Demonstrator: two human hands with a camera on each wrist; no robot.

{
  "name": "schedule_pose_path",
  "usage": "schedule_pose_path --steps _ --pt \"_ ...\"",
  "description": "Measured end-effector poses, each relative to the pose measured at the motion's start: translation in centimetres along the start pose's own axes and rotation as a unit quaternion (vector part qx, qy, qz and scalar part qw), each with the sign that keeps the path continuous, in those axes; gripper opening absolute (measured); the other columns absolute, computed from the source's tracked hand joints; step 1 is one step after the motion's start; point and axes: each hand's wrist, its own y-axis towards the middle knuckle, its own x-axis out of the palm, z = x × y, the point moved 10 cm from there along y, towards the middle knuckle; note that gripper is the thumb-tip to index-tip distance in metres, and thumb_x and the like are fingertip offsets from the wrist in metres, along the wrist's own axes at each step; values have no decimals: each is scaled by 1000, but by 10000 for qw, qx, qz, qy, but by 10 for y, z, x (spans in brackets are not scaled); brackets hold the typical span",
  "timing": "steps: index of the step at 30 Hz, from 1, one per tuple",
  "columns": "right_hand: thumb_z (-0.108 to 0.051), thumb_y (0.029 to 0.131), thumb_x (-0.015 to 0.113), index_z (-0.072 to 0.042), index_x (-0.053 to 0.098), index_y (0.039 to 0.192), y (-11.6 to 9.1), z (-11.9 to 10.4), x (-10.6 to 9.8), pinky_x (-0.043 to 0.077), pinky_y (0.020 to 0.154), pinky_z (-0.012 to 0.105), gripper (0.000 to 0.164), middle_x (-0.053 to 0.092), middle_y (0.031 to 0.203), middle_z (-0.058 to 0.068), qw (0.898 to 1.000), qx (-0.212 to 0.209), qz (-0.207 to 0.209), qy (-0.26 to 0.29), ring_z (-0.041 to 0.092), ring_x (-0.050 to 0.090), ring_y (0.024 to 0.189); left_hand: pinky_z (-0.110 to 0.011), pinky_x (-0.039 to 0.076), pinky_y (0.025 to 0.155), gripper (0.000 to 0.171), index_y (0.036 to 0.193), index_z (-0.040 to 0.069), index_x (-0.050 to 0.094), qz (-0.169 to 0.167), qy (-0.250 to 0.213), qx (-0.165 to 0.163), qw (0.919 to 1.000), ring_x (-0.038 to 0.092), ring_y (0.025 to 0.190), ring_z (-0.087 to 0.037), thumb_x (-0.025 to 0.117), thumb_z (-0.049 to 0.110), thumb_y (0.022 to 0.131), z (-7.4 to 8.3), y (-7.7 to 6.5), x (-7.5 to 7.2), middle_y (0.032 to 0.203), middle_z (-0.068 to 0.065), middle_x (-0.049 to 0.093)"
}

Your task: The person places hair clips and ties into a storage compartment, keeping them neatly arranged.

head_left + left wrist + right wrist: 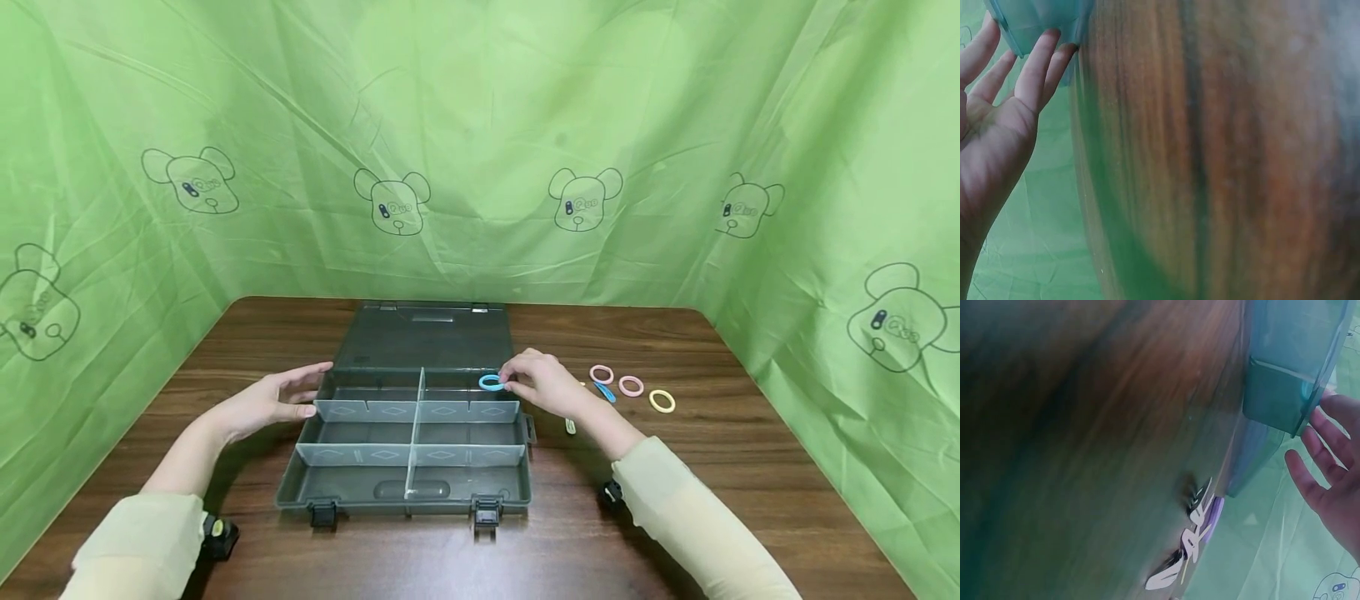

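A smoky grey divided storage box (411, 509) lies on the table with its lid (431, 333) folded back flat. Over the back right compartment my right hand (546, 383) pinches a light blue hair tie (491, 382) between thumb and fingers. My left hand (258, 407) rests against the box's left side, its fingers extended and its thumb at the rim. In the left wrist view, the fingertips of the left hand (1000, 137) meet the box's wall (1041, 28). The right wrist view shows my right hand (1341, 481) beside the box wall (1275, 403).
Right of the box lie two pink hair ties (631, 386), a yellow hair tie (662, 402), a blue snap clip (604, 392) and a pale clip (571, 426), partly behind my right arm. A green curtain (480, 250) stands along the table's back and sides.
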Motion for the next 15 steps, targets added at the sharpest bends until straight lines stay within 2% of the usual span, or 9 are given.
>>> schedule_pose_path --steps 4,8,15 --pt "-10 83 72 -11 70 91 0 2 1 51 77 33 9 70 95 -2 9999 13 -57 106 15 60 91 -12 41 91 77 151 8 19 -11 -42 -24 10000 21 135 -49 64 10 89 0 -1 1 152 -29 17" --pt "-8 83 72 -11 70 94 -1 6 0 52 80 32 12 69 98 -2 9992 200 -124 332 15 62 94 -11 39 91 78 151 10 20 46 67 -103 9999 24 136 -46 66 12 88 0 -1 -1 152 -25 20" --pt "-12 85 70 -13 70 98 -8 8 -14 51 84 33 13 69 102 -2 9970 499 -116 581 15 62 100 -12 38 93 78 151 10 20 7 258 -85 9996 24 136 -45 66 14 88 1 0 -1 152 -25 21"
